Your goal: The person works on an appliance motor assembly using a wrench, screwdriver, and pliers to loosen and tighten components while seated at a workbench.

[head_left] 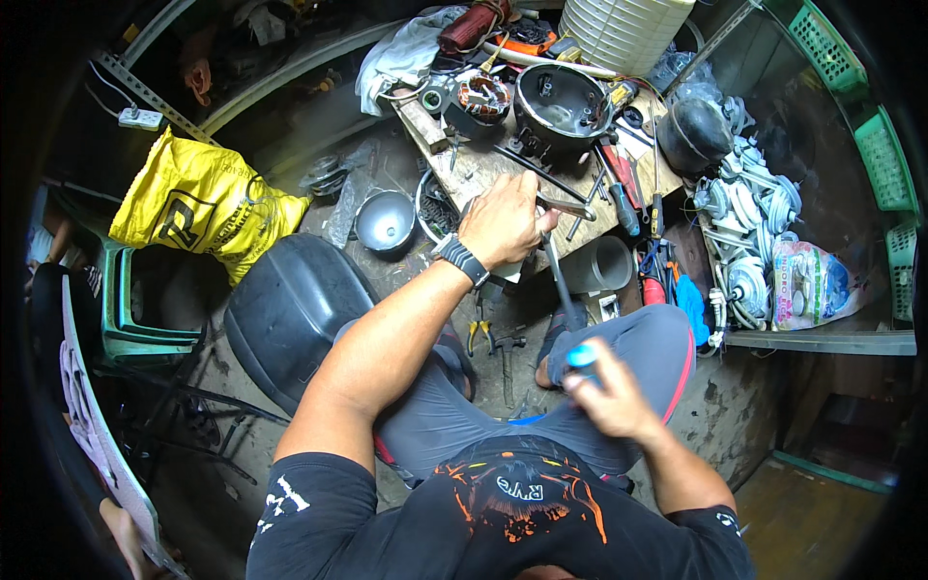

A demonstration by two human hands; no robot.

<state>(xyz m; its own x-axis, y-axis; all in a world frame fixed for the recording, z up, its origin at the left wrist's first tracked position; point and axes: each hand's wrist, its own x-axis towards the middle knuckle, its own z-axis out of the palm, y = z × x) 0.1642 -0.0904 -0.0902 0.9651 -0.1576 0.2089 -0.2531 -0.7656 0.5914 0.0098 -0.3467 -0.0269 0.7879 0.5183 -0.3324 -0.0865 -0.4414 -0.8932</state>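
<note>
At the near edge of the low wooden bench, my left hand [507,224] is closed around a metal tool [566,207] whose end sticks out to the right of the fingers. A dark rod [530,166] crosses just beyond the knuckles. Over my right thigh, my right hand [616,398], smeared by motion, is closed on a blue-ended handle [581,357]. A dark shaft [559,274] runs between this handle and my left hand; whether the two join is unclear. Below my left hand is a grey cylinder [611,263]. What lies under my left palm is hidden.
On the bench [464,177] stand a black round housing [559,101] and a copper-wound motor part [483,97]. Screwdrivers [625,211] lie at right. Yellow-handled pliers [480,333] and a hammer [507,362] lie between my feet. A black case [295,314] stands left.
</note>
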